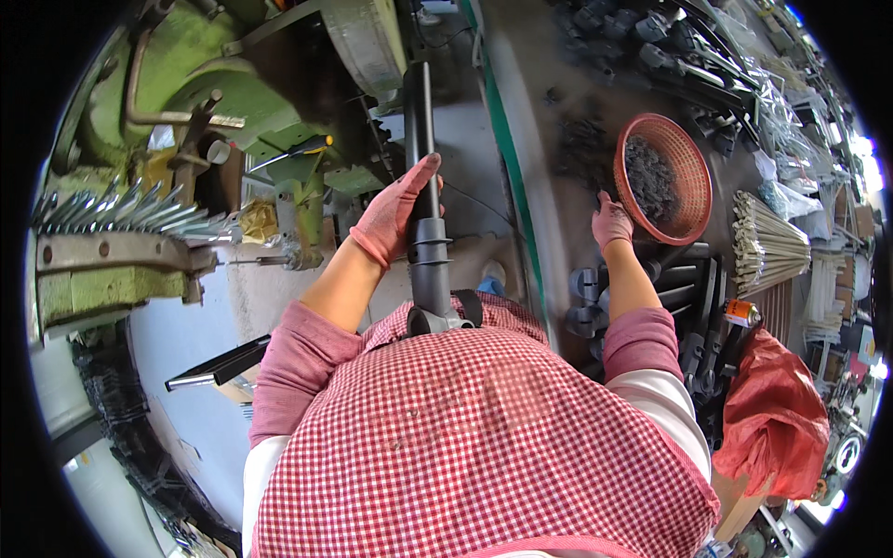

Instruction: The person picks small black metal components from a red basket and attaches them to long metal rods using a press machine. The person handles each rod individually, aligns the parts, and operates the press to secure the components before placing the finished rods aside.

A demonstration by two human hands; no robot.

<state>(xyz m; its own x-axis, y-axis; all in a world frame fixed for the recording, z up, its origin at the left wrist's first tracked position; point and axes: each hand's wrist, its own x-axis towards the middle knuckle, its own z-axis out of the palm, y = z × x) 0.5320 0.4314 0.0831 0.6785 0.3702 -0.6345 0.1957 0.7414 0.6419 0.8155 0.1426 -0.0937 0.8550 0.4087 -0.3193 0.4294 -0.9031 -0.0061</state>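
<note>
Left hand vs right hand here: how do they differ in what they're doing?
The left hand is wrapped around a long dark grey tube that stands upright before the person; the right hand grips nothing and rests at the rim of a red woven basket of small dark parts. The left hand is beside the green machine, the right hand over the dark bench. Both wear pink gloves.

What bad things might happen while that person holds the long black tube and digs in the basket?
The left hand alone grips the tube, so it might slip or tip. The right hand reaches into the basket of small dark parts; sharp bits may poke the glove, or the basket may tip.
</note>
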